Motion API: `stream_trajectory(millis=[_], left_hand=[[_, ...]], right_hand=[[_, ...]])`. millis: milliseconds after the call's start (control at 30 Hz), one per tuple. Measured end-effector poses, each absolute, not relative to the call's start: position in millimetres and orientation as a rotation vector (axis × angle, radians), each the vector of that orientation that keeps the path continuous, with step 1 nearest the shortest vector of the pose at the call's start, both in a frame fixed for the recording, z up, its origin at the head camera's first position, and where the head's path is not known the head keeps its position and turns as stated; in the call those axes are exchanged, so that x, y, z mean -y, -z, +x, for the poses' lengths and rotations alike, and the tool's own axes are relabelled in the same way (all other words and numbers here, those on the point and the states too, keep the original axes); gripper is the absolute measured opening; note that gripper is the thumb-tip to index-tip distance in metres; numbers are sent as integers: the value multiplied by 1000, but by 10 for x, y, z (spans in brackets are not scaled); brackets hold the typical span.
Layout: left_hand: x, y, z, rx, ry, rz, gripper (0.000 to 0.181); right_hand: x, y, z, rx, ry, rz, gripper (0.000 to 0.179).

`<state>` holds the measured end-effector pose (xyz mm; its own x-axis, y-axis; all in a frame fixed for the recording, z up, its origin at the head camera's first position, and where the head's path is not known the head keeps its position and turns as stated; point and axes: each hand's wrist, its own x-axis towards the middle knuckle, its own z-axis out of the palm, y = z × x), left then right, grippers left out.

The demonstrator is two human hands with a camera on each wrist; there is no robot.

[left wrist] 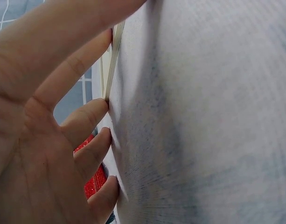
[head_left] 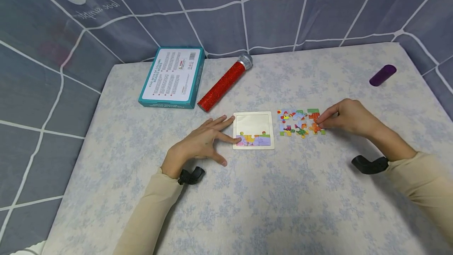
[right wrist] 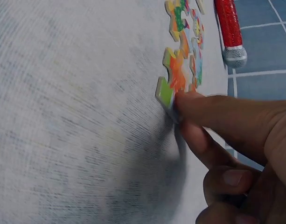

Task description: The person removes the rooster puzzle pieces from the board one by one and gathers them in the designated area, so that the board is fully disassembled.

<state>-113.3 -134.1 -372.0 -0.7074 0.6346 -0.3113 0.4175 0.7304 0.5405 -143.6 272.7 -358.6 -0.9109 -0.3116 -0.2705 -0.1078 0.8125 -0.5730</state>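
Note:
A square puzzle tray (head_left: 272, 125) lies on the table, its lower part filled with joined pieces of a purple, yellow and green picture. My left hand (head_left: 198, 143) is spread at the tray's left side, index fingertip on the lower left corner and middle fingertip at the left edge. Right of the tray lie several loose jigsaw pieces (head_left: 301, 131) in loose rows. At their right end my right hand (head_left: 355, 118) pinches a green-cornered puzzle piece (right wrist: 164, 93) between thumb and index finger. That piece tilts against the cloth, and the fingers partly hide it.
Behind the tray lies a red glittery toy microphone (head_left: 223, 85), beside a teal and white box (head_left: 171, 76) at the back left. A purple cylinder (head_left: 383, 75) lies at the back right. Grey tile-patterned cloth (head_left: 276, 15) hangs along the table's back edge.

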Motion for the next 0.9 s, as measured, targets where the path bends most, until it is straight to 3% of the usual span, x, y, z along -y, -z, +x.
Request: stream_trajectory(millis=[367,600,733,900], left_hand=[[1343,3709,-1127,-2445,-590,808,76],[1375,3688,-1135,-2459,-573,813,77],[1380,3695,-1135,-2459,-582,829,75],[1370,3711,-1131,-2454,-575,867,75]], right_hand=[[-2597,3489,-1376,-2715,830,-351,13],[-1915,3467,-1287,-2699,934,-535,13],[-1477,3573,-1217,-2645,903,-740,20],[-1142,3685,-1139,-2646,851,-796,26]])
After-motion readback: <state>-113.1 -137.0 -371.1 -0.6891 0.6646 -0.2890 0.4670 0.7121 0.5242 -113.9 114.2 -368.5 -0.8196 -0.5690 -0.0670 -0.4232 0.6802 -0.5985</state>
